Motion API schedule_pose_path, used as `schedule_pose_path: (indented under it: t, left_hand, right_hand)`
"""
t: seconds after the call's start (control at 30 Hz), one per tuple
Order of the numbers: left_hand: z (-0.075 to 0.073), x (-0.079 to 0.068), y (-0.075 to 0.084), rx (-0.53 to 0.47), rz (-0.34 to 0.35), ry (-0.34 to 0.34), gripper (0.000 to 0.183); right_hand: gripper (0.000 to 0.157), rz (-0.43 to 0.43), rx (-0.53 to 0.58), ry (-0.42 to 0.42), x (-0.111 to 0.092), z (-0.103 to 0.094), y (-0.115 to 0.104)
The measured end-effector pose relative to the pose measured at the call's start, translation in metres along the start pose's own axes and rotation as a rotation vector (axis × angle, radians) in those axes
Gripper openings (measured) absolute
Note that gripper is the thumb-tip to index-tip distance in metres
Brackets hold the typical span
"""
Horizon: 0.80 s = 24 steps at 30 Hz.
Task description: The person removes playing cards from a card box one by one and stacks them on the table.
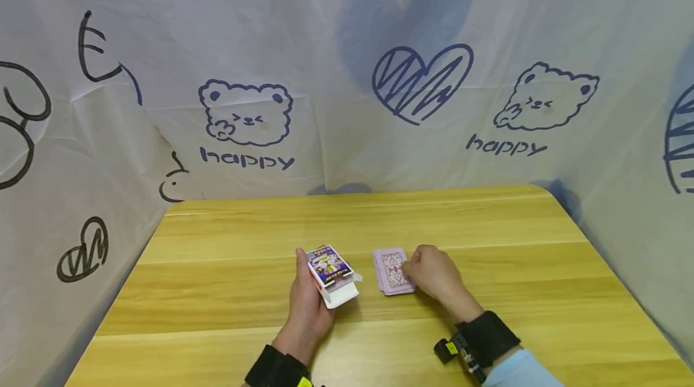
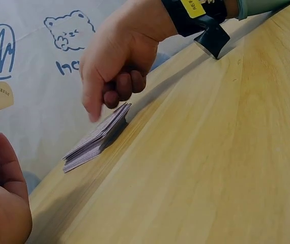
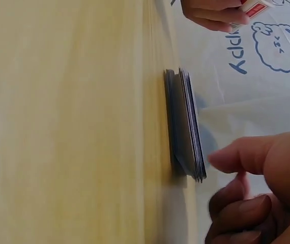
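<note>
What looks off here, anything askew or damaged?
The card stack on the table is askew: its edges don't line up, upper cards sitting offset from those beneath. The card box in the left hand has its end flap open. No visible damage.

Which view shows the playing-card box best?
Head: the playing-card box shows nearly whole in the left hand, printed face up, white flap open. Left wrist: only a cropped red and cream part at the left edge. Right wrist: a small red and white part, cropped at the top.
</note>
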State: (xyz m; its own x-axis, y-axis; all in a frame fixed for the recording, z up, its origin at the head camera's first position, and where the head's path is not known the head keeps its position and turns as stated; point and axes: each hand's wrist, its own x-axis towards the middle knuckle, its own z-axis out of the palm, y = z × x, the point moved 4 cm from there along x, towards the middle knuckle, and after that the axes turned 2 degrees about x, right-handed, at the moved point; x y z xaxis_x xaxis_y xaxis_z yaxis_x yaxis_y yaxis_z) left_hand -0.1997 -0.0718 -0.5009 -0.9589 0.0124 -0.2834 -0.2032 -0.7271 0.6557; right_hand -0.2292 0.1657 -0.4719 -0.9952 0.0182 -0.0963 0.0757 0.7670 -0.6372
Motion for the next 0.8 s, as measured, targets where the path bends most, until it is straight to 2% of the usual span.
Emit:
schedule_pose_path:
  t: [0.1,0.2,0.37,0.47,0.53,0.67,0.8]
  left_hand:
    - [0.0,0.001,-0.001,-0.009,-0.011,-0.009,0.092]
    - [0.0,0.003,-0.002,-0.007,-0.012,-0.02,0.089]
    - [0.001,0.005,-0.003,0.021,0.012,-0.071,0.085]
    - [0.003,0.005,-0.003,0.019,0.027,-0.114,0.084]
    - [0.004,0.004,-0.003,0.009,0.037,-0.129,0.083]
    - [0.006,0.001,-0.002,-0.001,0.049,-0.147,0.081]
    - [0.009,-0.002,-0.002,0.011,0.045,-0.165,0.074]
  right_hand:
    - [0.023,-0.023,0.082,0.031,-0.002,-0.001,-0.005]
    - [0.022,-0.081,0.211,0.028,-0.01,-0.001,-0.021]
    - [0.009,-0.226,0.406,-0.059,-0.035,0.006,-0.059]
    - [0.007,-0.287,0.451,-0.124,-0.049,0.012,-0.077]
    - [0.008,-0.305,0.438,-0.153,-0.054,0.017,-0.082]
    - [0.014,-0.266,0.447,-0.204,-0.056,0.028,-0.079]
    - [0.034,-0.162,0.559,-0.248,-0.052,0.036,-0.07]
